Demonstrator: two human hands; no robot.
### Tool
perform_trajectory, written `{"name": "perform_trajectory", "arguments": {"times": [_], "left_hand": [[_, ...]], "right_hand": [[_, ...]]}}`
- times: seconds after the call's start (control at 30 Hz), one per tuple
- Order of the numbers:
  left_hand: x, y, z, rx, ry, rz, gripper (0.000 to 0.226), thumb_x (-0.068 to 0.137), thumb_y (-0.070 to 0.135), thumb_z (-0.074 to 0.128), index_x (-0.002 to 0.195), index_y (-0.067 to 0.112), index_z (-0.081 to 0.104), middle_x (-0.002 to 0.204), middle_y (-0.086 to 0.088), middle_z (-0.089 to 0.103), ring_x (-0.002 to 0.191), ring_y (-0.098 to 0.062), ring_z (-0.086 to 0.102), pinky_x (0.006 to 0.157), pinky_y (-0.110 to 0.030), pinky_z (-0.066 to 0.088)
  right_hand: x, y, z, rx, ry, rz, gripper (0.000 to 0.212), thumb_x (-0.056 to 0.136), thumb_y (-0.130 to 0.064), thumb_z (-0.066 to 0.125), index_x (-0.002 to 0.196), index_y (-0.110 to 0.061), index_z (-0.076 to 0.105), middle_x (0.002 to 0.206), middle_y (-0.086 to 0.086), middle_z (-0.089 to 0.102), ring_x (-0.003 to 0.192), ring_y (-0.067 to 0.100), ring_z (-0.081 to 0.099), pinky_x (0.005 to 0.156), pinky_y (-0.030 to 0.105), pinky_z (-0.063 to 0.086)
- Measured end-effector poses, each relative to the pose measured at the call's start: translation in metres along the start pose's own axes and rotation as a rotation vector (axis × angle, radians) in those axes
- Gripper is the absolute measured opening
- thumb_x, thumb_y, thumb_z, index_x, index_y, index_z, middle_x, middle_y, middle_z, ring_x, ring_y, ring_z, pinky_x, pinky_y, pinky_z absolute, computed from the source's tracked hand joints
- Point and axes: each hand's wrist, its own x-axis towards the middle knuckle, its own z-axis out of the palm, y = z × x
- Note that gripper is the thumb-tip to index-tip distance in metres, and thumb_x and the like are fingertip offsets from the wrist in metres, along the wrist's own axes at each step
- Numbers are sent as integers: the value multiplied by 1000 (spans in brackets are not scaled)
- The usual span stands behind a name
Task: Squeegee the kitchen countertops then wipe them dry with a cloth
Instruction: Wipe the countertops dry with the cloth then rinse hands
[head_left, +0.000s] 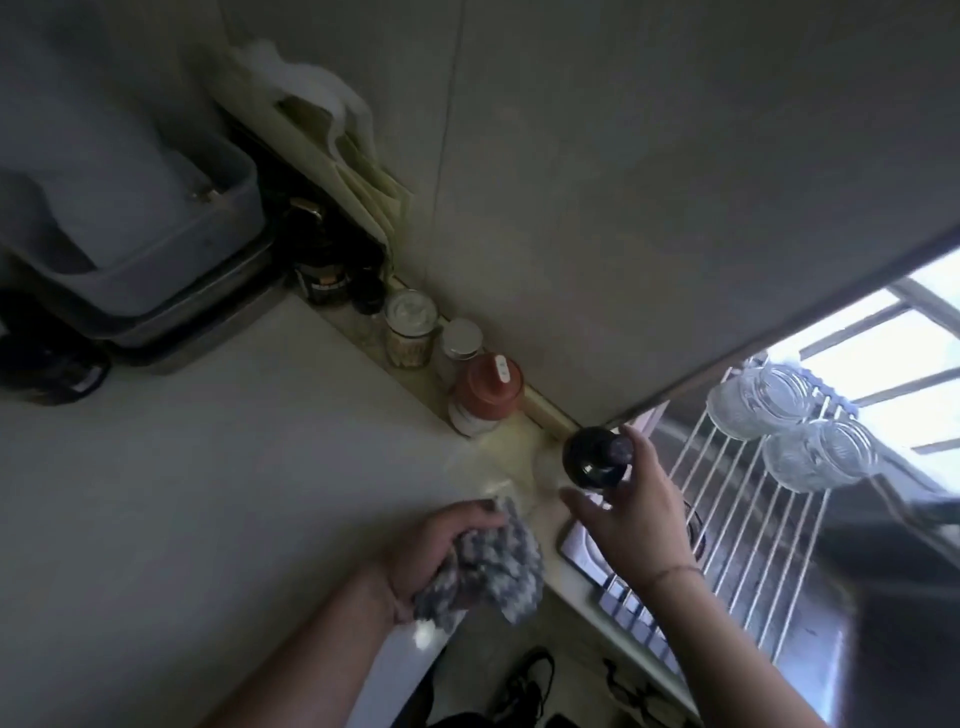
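Cloth bunched in left hand grasp, on countertop; damp patch just far-right; right hand grips dark bottle beyond.

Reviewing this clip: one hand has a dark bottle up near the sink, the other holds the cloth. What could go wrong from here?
1. The right hand holds the dark bottle by its top only, beside the sink rack; a loose grip might drop it.
2. The left hand has the grey cloth bunched, so wiping may leave the countertop streaky.
3. The red-lidded jar stands close and could get knocked.
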Motion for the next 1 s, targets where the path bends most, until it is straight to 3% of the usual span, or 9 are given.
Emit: {"name": "perform_trajectory", "arguments": {"times": [0.1,0.2,0.3,0.37,0.43,0.57,0.7,0.87,1.0], "left_hand": [[-3,-7,10,287,55,33,30,71,14,61,99,8,71,98,-14,69,89,-23,67,79,-31,52],[7,-14,13,639,89,116,38,62,22,64,100,21,66,95,-7,67,89,-23,59,79,-40,43],[28,-34,11,961,359,392,35,63,28,74,94,40,63,94,12,71,90,-8,66,87,-39,53],[38,-45,17,1105,482,687,40,69,14,74,99,38,65,103,14,66,96,-1,62,90,-28,52],[50,-52,29,1388,406,888,42,69,0,66,105,23,68,115,7,60,106,-3,57,97,-19,44],[77,-59,37,1762,227,870,60,59,-14,59,108,16,72,128,-6,63,122,-24,55,110,-14,26],[71,-71,28,1906,238,795,58,53,-11,58,103,11,75,117,-8,68,108,-28,65,106,-18,30],[37,-106,10,1987,316,879,47,60,-3,56,99,14,76,109,-2,71,102,-23,69,98,-28,43],[25,-154,38,1586,650,803,53,74,-15,62,112,20,71,124,12,60,103,12,58,86,1,40]], "right_hand": [[10,-9,6,105,56,57,83,65,-33,87,132,-21,40,110,1,68,80,13,67,72,26,48],[10,-12,15,192,79,88,82,67,-30,86,132,-19,37,112,2,67,84,17,68,75,33,54],[8,-7,20,309,70,113,86,70,-25,85,138,-22,34,111,-1,64,87,13,66,75,27,52],[-3,6,13,346,118,128,81,73,-27,83,140,-23,37,107,-6,62,91,8,64,80,26,54],[-22,29,2,365,250,123,61,81,-29,76,133,-21,47,100,-9,63,88,-2,62,81,23,54],[-69,93,-25,322,406,140,38,87,-24,69,122,-21,56,93,-12,65,88,-8,61,72,12,49],[-119,148,-42,325,492,183,34,85,-15,70,117,-20,59,92,-10,67,83,-4,64,67,9,48],[-184,197,-38,384,566,168,29,81,-9,72,106,-20,64,92,-11,68,83,-3,65,72,10,51],[-236,233,-29,393,617,136,20,82,-13,70,102,-16,68,92,-9,69,81,-2,64,75,7,48]]}}
